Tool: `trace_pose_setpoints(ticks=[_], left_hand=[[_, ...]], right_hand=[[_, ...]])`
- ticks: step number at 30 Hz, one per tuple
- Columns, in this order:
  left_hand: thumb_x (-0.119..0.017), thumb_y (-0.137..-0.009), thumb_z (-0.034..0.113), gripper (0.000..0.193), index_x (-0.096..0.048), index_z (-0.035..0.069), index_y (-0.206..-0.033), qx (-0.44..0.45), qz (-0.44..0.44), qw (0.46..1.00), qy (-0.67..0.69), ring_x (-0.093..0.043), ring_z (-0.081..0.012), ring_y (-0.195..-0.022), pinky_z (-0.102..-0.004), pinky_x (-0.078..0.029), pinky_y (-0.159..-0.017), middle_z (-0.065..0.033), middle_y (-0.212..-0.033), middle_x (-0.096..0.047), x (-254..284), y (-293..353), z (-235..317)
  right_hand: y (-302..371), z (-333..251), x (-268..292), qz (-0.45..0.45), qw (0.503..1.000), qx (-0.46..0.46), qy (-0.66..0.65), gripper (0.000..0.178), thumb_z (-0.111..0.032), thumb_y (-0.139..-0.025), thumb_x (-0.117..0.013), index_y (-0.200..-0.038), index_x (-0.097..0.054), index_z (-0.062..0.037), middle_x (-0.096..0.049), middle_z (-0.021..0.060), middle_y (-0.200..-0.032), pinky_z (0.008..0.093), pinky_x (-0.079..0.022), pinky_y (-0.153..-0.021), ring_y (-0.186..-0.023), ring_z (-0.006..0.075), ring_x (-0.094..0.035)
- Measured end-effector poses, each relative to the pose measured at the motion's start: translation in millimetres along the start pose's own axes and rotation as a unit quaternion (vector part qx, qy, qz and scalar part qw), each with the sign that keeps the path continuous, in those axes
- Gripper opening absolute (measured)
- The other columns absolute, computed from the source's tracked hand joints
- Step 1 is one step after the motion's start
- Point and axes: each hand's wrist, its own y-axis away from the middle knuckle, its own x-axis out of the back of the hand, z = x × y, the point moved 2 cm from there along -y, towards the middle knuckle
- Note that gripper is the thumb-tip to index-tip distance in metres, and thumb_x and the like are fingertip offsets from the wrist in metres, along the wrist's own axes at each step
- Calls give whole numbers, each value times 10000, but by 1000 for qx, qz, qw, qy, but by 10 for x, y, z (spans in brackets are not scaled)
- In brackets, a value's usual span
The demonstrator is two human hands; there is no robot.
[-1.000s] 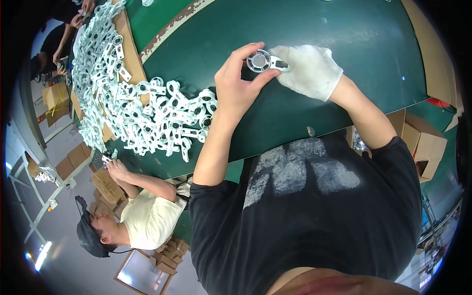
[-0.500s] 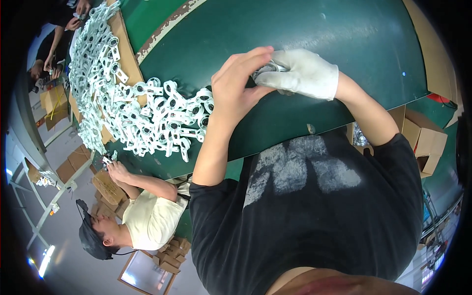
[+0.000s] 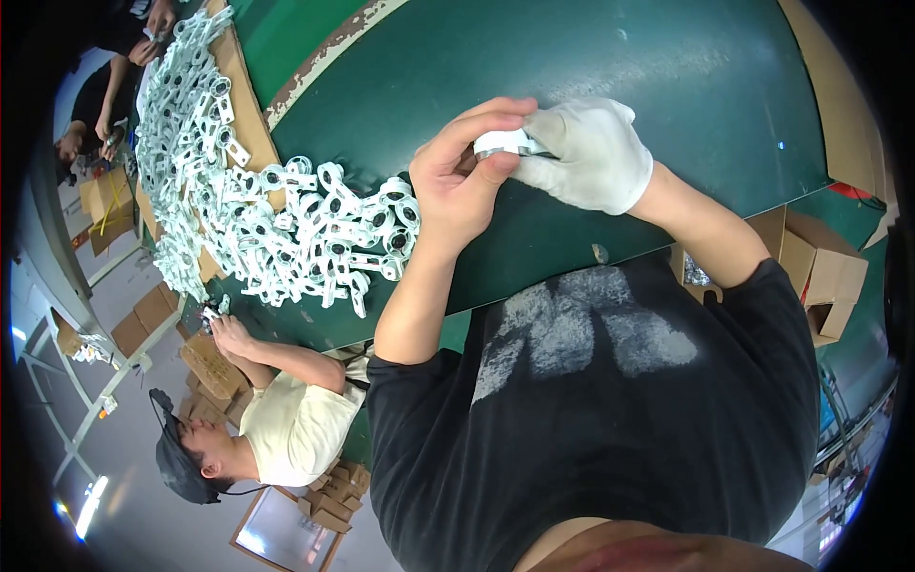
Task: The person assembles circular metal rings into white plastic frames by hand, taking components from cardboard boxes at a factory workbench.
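Between my two hands, above the green table [image 3: 705, 124], is a small white rounded part with a grey metal edge [image 3: 502, 142]. My bare left hand [image 3: 461, 170] grips its left side, fingers over the far side and thumb along the near side. My right hand [image 3: 591, 157], in a white glove, pinches its right end with thumb and fingers. The glove hides that end of the part. Just left of my left forearm lies a big heap of pale white-green parts [image 3: 315, 229], each with a ring end and a short flat arm.
Cardboard [image 3: 229, 86] lies under the heap's far side. A co-worker in a light shirt [image 3: 300, 419] handles a part at the left table edge; more people's hands [image 3: 143, 48] show at the far left. Open cartons [image 3: 824, 267] stand at the right.
The part has been turned between my hands: its smooth white side now shows where a hollow metal-rimmed side was. My gloved right hand has rotated and shifted slightly nearer to me.
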Motion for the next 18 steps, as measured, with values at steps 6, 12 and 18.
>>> trace_pose_setpoints(ticks=[6, 12, 18], left_hand=[[-745, -884, 60, 232, -767, 16, -1111, 105, -12, 976, -190, -651, -120, -947, -226, -526, -755, -52, -1021, -689, 334, -288, 41], [-594, -1053, 200, 335, -598, 5, -1325, 226, 207, 943, -127, -686, -174, -884, -282, -581, -775, -85, -1076, -695, 1552, -833, 68], [-668, -943, 354, 446, -663, 91, -1303, 132, 173, 682, -699, -677, -368, -1084, -423, -531, -933, -197, -1159, -708, 2379, -459, 680]], right_hand=[[-130, -126, 33, -38, 990, -132, -16, 500, -436, -889, -714, -1242, -634, -90, -718, 176, -1030, 452, -568, -873, -980, 352, -710], [-129, 143, -38, 80, 993, -81, -7, 578, -313, -927, -701, -1416, -524, -59, -557, 164, -1404, 415, -449, -1104, -1304, 352, -550], [-118, 164, -37, 35, 997, -65, 17, 529, -311, -945, -667, -1395, -540, -63, -570, 163, -1367, 426, -453, -1093, -1278, 355, -557]])
